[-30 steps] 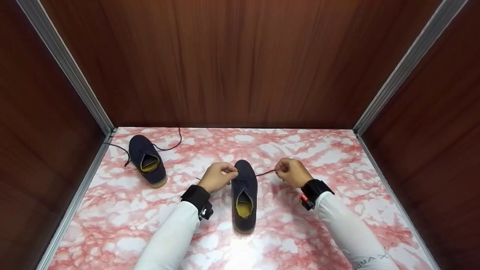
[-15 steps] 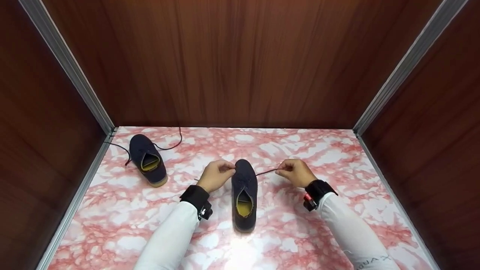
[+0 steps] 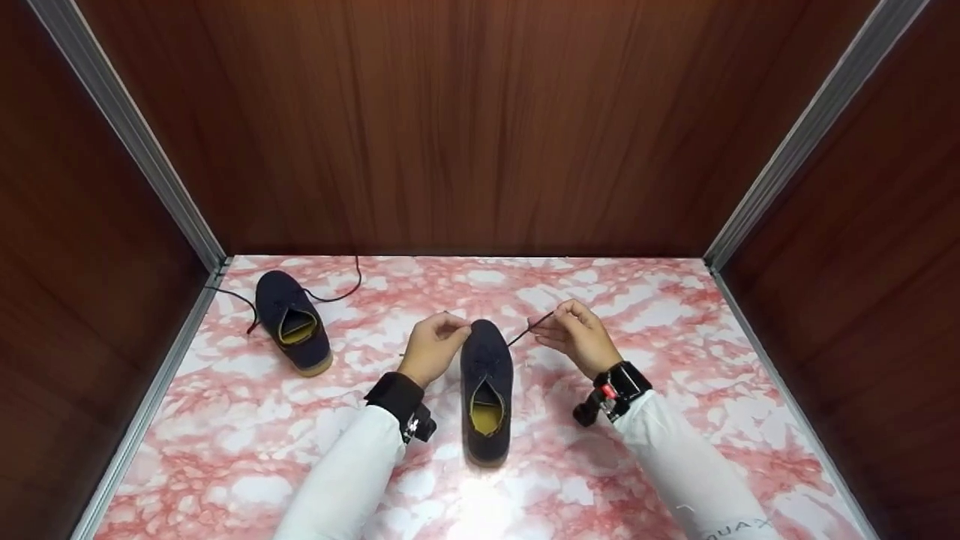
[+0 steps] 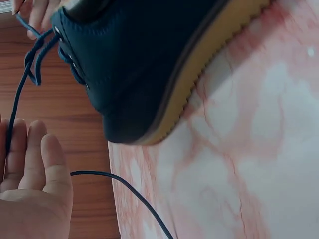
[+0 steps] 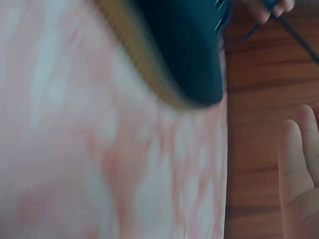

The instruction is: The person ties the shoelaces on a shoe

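A dark navy lace-up shoe [image 3: 486,367] with a yellow insole points away from me, upright on the marbled surface. My left hand [image 3: 433,351] is at the left side of its toe and pinches one shoelace [image 4: 20,84]; that lace's tail [image 4: 127,184] hangs out past the hand in the left wrist view. Right of the shoe, my right hand [image 3: 581,339] pinches the other shoelace [image 3: 529,330] between thumb and forefinger, the remaining fingers spread out. This lace runs taut and slanting up from the shoe. Crossed lace strands show over the tongue in the left wrist view.
A matching navy shoe [image 3: 294,322] stands at the back left, its loose laces [image 3: 345,295] trailing to both sides. Wood-grain panels [image 3: 465,127] with metal corner rails [image 3: 142,142] enclose the red-and-white marbled surface [image 3: 645,465].
My right hand has turned and moved slightly away from me, drawing its lace to a steeper slant and straightening the outer fingers. My left hand has barely shifted, and the shoes stay in place.
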Tool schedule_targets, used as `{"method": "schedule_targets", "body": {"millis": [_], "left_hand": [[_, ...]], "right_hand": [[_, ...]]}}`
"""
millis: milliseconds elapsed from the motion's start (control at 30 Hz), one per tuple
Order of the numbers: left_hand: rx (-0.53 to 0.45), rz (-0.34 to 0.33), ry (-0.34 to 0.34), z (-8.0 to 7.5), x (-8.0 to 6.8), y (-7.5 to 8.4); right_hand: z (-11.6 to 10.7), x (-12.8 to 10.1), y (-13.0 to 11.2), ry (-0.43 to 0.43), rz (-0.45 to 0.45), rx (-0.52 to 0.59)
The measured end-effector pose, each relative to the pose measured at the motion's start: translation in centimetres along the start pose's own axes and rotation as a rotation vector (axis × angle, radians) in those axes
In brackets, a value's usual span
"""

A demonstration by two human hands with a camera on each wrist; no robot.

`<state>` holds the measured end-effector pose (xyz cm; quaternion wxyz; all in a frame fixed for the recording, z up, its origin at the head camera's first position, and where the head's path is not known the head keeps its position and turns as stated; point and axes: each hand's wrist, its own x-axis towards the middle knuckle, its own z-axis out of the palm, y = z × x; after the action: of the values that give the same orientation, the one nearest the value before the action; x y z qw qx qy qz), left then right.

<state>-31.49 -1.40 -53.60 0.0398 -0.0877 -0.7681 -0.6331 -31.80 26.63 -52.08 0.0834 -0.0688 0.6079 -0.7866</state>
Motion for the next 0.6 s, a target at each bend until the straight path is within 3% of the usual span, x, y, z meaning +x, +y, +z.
{"method": "schedule_targets", "body": {"millis": [100, 233, 400, 600], "left_hand": [[-0.030, -0.028, 0.022, 0.3, 0.0, 0.2], [-0.097, -0.053, 0.027, 0.7, 0.1, 0.3], [-0.162, -0.099, 0.023, 1.0, 0.0, 0.2], [-0.162, -0.185, 0.020, 0.6, -0.1, 0.2]], "right_hand": [[1.3, 0.1, 0.1, -0.032, -0.013, 0.123], [2.9, 0.2, 0.4, -0.035, 0.003, 0.150], [3.8, 0.5, 0.8, -0.017, 0.037, 0.056], [3.6, 0.6, 1.0, -0.007, 0.072, -0.100]]}}
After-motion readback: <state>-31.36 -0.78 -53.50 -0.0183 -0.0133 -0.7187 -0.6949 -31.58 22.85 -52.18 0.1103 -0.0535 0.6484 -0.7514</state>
